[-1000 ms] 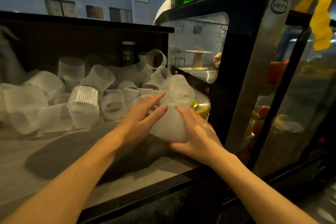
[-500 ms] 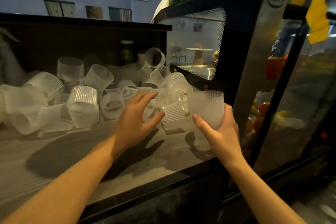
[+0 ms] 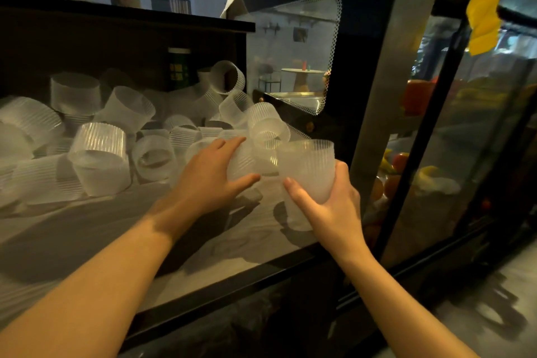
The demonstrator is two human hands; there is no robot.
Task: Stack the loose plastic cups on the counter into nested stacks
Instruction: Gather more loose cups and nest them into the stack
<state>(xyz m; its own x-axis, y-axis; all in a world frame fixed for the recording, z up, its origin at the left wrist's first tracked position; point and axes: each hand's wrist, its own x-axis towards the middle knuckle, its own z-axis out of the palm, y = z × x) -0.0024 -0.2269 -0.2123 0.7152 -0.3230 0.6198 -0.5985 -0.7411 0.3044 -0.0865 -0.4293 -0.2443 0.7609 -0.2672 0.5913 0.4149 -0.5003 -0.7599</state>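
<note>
A heap of several loose translucent ribbed plastic cups point(image 3: 98, 154) covers the back and left of the grey counter point(image 3: 87, 241). My right hand point(image 3: 328, 209) grips one upright cup point(image 3: 308, 166) from below, its mouth up, just above the counter beside the display case. My left hand point(image 3: 212, 174) reaches into the heap, fingers and thumb closing round a cup lying on its side point(image 3: 241, 163). Another cup point(image 3: 268, 128) leans on top just behind it.
A glass display fridge point(image 3: 406, 96) with fruit inside stands hard against the right of the counter. A dark back panel point(image 3: 116, 46) walls the rear, with a green can point(image 3: 178, 70) in front of it. The counter's black front edge point(image 3: 232, 279) runs below my forearms.
My right hand has lifted a cup out of the heap and turned it upright at the right. My left hand has moved forward onto another cup lying on its side.
</note>
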